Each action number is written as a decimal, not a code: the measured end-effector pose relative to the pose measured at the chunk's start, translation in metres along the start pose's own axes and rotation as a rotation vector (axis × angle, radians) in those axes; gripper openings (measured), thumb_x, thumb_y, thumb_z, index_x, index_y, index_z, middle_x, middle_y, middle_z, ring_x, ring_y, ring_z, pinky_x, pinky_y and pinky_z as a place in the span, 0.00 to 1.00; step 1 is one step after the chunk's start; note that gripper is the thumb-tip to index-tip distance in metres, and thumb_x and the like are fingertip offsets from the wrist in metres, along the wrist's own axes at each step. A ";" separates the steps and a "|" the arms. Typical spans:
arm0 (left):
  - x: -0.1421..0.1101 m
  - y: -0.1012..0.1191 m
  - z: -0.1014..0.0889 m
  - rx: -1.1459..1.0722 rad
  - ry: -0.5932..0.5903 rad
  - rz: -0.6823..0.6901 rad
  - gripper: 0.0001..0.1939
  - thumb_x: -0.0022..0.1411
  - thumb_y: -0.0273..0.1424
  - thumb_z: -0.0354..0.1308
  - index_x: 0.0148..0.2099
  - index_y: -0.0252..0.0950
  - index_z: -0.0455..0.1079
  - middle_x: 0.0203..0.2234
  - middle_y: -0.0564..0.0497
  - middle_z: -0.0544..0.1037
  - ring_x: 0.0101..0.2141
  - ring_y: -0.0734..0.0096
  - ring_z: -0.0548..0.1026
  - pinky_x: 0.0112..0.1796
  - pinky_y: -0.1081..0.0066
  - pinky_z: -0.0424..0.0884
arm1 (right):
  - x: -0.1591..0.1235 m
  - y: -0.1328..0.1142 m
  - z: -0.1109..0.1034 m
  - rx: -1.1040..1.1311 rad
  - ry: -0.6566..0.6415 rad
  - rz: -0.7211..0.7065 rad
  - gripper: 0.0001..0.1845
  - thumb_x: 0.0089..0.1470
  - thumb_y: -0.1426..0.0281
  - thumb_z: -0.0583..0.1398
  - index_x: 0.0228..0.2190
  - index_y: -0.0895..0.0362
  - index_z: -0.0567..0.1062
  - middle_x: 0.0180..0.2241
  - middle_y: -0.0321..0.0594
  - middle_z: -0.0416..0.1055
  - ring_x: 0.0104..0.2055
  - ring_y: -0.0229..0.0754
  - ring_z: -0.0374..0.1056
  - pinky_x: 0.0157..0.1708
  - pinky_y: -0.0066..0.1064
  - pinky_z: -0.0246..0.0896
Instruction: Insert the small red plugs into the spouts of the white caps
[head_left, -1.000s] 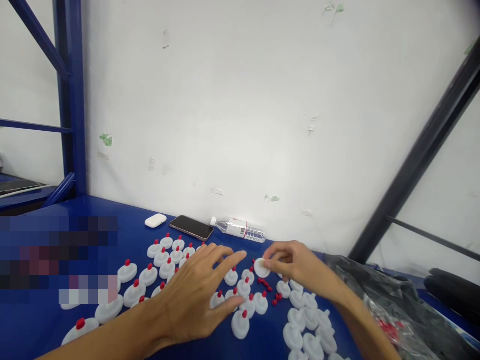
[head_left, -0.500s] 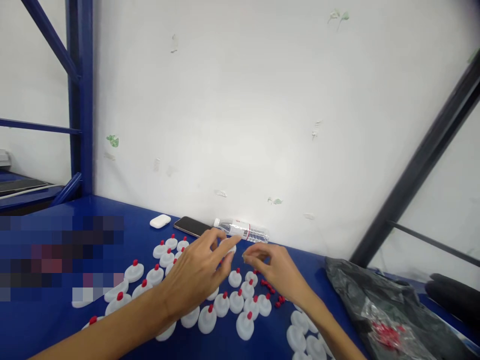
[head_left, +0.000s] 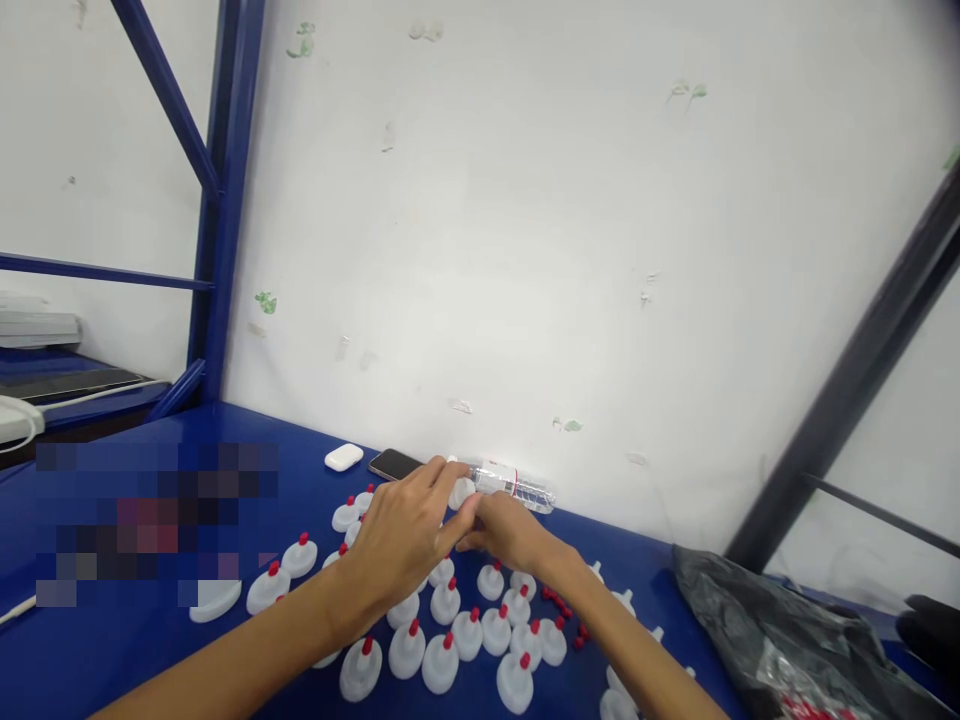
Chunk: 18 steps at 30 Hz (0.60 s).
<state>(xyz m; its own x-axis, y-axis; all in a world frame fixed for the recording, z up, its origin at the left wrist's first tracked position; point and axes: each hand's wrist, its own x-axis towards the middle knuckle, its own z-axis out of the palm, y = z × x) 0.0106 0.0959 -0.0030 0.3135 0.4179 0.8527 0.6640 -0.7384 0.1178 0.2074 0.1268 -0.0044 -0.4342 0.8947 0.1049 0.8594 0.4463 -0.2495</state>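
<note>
Head view: blue table (head_left: 259,426), dark plastic bag (head_left: 757,610) at right. Left hand (head_left: 405,525) and right hand (head_left: 514,530) meet before clear bottle (head_left: 499,478). Left thumb and fingers clamped on white lid (head_left: 461,493), between hands; right fingertips bunched at lid's lower edge, hidden, so cannot tell what they grip. Nearer, red-tipped lids (head_left: 439,667) on table; small loose red caps (head_left: 556,602) beside them.
</note>
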 end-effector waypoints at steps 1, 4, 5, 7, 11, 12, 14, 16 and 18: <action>-0.001 0.001 0.000 -0.006 -0.008 -0.008 0.12 0.76 0.36 0.47 0.50 0.37 0.69 0.38 0.48 0.80 0.31 0.57 0.80 0.26 0.66 0.67 | -0.001 0.000 -0.001 0.002 -0.001 -0.001 0.04 0.54 0.73 0.69 0.28 0.56 0.81 0.26 0.35 0.79 0.30 0.42 0.74 0.31 0.29 0.57; -0.002 0.004 0.001 -0.043 -0.028 -0.050 0.10 0.76 0.37 0.49 0.51 0.40 0.69 0.39 0.50 0.80 0.33 0.58 0.81 0.28 0.67 0.68 | -0.014 0.002 -0.010 0.033 0.002 0.003 0.07 0.59 0.72 0.65 0.29 0.56 0.79 0.25 0.34 0.78 0.29 0.40 0.74 0.31 0.28 0.59; -0.003 0.005 0.001 -0.062 -0.034 -0.068 0.10 0.76 0.38 0.50 0.51 0.41 0.68 0.39 0.51 0.81 0.34 0.59 0.81 0.28 0.67 0.68 | -0.021 0.004 -0.014 0.048 0.009 0.010 0.07 0.61 0.72 0.63 0.30 0.56 0.79 0.25 0.33 0.77 0.29 0.39 0.74 0.32 0.27 0.60; -0.004 0.008 0.001 -0.100 -0.052 -0.104 0.09 0.76 0.39 0.52 0.51 0.42 0.68 0.38 0.54 0.81 0.33 0.61 0.81 0.29 0.68 0.68 | -0.037 0.008 -0.023 0.061 0.039 0.037 0.08 0.63 0.69 0.62 0.31 0.55 0.78 0.25 0.33 0.77 0.28 0.38 0.73 0.31 0.27 0.60; -0.006 0.013 -0.001 -0.153 -0.085 -0.137 0.08 0.76 0.40 0.53 0.50 0.44 0.68 0.38 0.56 0.81 0.30 0.63 0.81 0.28 0.66 0.68 | -0.065 0.010 -0.035 0.053 0.092 0.091 0.08 0.63 0.65 0.63 0.33 0.53 0.80 0.28 0.33 0.79 0.30 0.40 0.73 0.32 0.29 0.59; -0.006 0.014 -0.002 -0.161 -0.091 -0.138 0.08 0.76 0.40 0.52 0.50 0.44 0.68 0.39 0.56 0.81 0.31 0.63 0.81 0.29 0.66 0.69 | -0.069 0.009 -0.036 0.052 0.096 0.094 0.07 0.63 0.65 0.63 0.34 0.53 0.80 0.30 0.33 0.80 0.32 0.40 0.74 0.33 0.29 0.60; -0.006 0.015 -0.002 -0.168 -0.100 -0.137 0.09 0.77 0.40 0.51 0.50 0.43 0.68 0.40 0.56 0.81 0.34 0.62 0.81 0.31 0.65 0.69 | -0.070 0.005 -0.036 0.045 0.093 0.083 0.06 0.64 0.66 0.63 0.35 0.52 0.80 0.33 0.33 0.81 0.34 0.40 0.75 0.35 0.29 0.61; -0.006 0.014 -0.001 -0.166 -0.100 -0.143 0.09 0.77 0.40 0.50 0.51 0.43 0.67 0.41 0.55 0.81 0.35 0.61 0.81 0.31 0.65 0.70 | -0.062 -0.001 -0.033 0.025 0.080 0.055 0.04 0.63 0.67 0.64 0.36 0.52 0.81 0.34 0.33 0.82 0.36 0.40 0.75 0.37 0.29 0.61; -0.006 0.013 0.000 -0.157 -0.097 -0.152 0.10 0.77 0.41 0.50 0.52 0.43 0.68 0.41 0.54 0.81 0.32 0.61 0.81 0.31 0.65 0.70 | -0.048 -0.006 -0.027 -0.003 0.054 0.019 0.03 0.61 0.66 0.67 0.38 0.52 0.81 0.35 0.33 0.82 0.36 0.41 0.76 0.37 0.30 0.61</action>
<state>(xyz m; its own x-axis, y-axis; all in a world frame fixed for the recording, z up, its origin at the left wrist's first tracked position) 0.0171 0.0837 -0.0062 0.2865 0.5736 0.7674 0.5972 -0.7332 0.3251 0.2297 0.0817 0.0178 -0.4028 0.9026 0.1518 0.8681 0.4293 -0.2490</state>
